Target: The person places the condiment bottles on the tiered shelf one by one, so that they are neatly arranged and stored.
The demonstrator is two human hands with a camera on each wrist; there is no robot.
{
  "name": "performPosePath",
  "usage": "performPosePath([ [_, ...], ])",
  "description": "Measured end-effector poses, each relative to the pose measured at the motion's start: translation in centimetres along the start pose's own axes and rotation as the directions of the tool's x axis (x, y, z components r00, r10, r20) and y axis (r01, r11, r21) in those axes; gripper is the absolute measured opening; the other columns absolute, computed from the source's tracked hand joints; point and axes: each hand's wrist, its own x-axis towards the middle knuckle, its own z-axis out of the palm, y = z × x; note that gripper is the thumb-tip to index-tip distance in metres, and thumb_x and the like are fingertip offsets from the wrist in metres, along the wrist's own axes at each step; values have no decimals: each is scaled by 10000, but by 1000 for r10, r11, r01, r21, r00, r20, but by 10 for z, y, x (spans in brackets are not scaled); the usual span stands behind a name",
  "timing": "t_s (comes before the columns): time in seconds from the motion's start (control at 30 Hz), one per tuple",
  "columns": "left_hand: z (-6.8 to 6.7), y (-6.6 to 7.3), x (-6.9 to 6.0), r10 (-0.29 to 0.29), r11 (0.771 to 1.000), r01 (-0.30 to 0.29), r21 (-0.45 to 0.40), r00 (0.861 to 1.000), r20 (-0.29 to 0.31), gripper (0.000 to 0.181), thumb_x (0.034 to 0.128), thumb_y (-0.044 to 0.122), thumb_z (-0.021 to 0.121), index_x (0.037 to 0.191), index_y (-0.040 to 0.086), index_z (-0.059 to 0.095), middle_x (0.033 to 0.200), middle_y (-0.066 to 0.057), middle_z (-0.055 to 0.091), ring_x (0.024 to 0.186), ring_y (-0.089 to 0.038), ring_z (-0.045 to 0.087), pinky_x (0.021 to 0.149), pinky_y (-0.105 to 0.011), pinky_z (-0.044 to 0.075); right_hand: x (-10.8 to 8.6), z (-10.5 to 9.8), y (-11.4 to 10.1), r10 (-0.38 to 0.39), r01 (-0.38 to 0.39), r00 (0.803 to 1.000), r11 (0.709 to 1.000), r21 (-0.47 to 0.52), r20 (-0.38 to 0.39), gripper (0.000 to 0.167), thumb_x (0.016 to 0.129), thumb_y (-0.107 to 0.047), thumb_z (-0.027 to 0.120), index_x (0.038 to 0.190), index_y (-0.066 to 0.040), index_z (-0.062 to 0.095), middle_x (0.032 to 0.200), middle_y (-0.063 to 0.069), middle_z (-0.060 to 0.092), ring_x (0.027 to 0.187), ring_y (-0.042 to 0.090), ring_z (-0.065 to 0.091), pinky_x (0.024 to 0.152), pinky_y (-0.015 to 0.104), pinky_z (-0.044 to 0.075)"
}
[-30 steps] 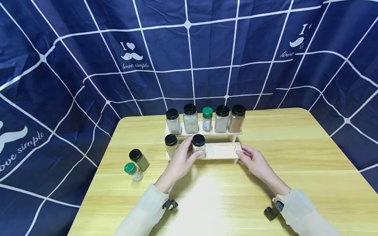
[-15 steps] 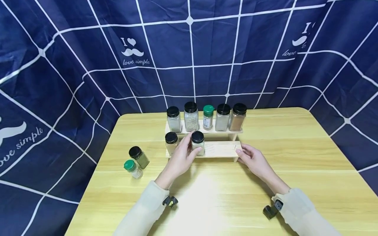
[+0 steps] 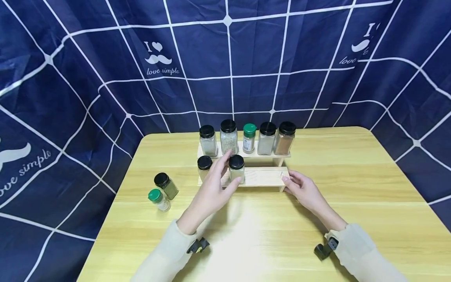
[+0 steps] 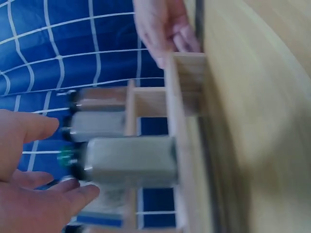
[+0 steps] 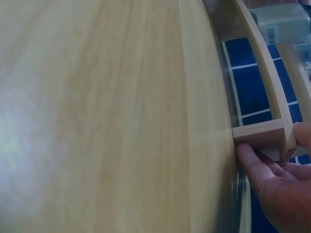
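A black-lidded spice jar with pale contents stands upright on the lower shelf of a two-tier wooden spice rack. Around it my left hand is spread, thumb on the near side and fingers behind. The left wrist view shows a gap between those fingers and the jar. My right hand holds the rack's right end, thumb on top; in the right wrist view its fingers reach under the shelf by the end support. Another black-lidded jar stands at the lower shelf's left end, partly hidden by my left hand.
Several jars line the upper shelf, among them a green-capped one and a reddish-brown one. On the table at left, a black-lidded jar of green herbs stands beside a green-capped jar. A blue checked curtain hangs behind.
My left hand has loosened from the jar, fingers and thumb spreading while the wrist shifts slightly left. The jar stays on the lower shelf. My right hand keeps its hold on the rack.
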Motion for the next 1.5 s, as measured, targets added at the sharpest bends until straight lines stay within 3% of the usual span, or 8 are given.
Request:
performPosePath([
  [0.17, -30, 7, -22, 86, 996, -84, 22, 994, -65, 686, 993, 168, 740, 1602, 137, 425, 1582, -100, 501, 1434, -253, 554, 1211, -340, 474, 1, 0, -1, -6, 6, 1000, 1000, 12, 2, 578, 1115, -201, 534, 1539, 155, 368, 1458, 417, 521, 1131, 1, 687, 996, 228, 587],
  [0.3, -61, -6, -46, 134, 988, -117, 101, 975, -178, 555, 944, 123, 796, 1465, 119, 604, 1452, -50, 627, 1308, -234, 643, 1133, -293, 543, 1, -1, -1, -4, 4, 1000, 1000, 6, 3, 582, 1115, -209, 534, 1543, 149, 367, 1457, 413, 525, 1131, 4, 687, 999, 238, 589],
  [0.5, -103, -39, -82, 74, 984, -11, 177, 932, -356, 526, 877, 1, 830, 1371, 107, 684, 1361, -87, 673, 1237, -33, 621, 1090, -101, 492, 0, -1, -1, 8, -8, 1000, 1000, -7, 0, 577, 1118, -207, 527, 1537, 156, 369, 1458, 410, 527, 1163, 73, 696, 993, 235, 592],
  [0.63, -119, -55, -103, 3, 979, 86, 183, 898, -441, 548, 854, -10, 846, 1368, 82, 682, 1365, -127, 663, 1261, 80, 535, 1086, -57, 450, 0, -2, -3, 14, -14, 1000, 1000, -14, 0, 582, 1117, -207, 528, 1538, 159, 364, 1461, 412, 523, 1190, 132, 700, 994, 234, 591],
  [0.93, -118, -84, -125, -246, 943, 315, 110, 879, -408, 682, 857, 97, 882, 1460, 37, 569, 1416, -151, 603, 1236, 29, 519, 1026, 9, 441, 0, -1, -2, 17, -17, 1000, 1000, -24, -3, 586, 1117, -210, 529, 1544, 154, 359, 1460, 411, 525, 1176, 113, 702, 997, 241, 592],
  [1.1, -112, -96, -131, -343, 920, 388, 62, 871, -351, 657, 889, 176, 865, 1445, 18, 552, 1356, -160, 645, 1123, 126, 545, 987, -20, 495, 0, 0, -2, 23, -23, 1000, 999, -30, -6, 593, 1115, -216, 535, 1548, 150, 357, 1464, 407, 524, 1167, 89, 699, 989, 228, 594],
  [1.3, -108, -105, -131, -370, 912, 406, 56, 874, -314, 582, 930, 196, 826, 1407, -3, 559, 1315, -167, 697, 1085, 171, 558, 981, -56, 524, 0, 1, -4, 15, -16, 1000, 999, -44, -10, 594, 1115, -214, 535, 1540, 161, 357, 1464, 412, 519, 1244, 282, 688, 989, 238, 594],
  [1.5, -107, -102, -128, -374, 910, 410, 65, 877, -301, 513, 961, 170, 787, 1398, 4, 577, 1277, -194, 728, 1062, 153, 586, 927, -40, 534, -1, 1, -3, 27, -27, 1000, 999, -30, -5, 591, 1114, -211, 537, 1545, 153, 358, 1470, 405, 519, 1217, 200, 698, 1001, 252, 592],
])
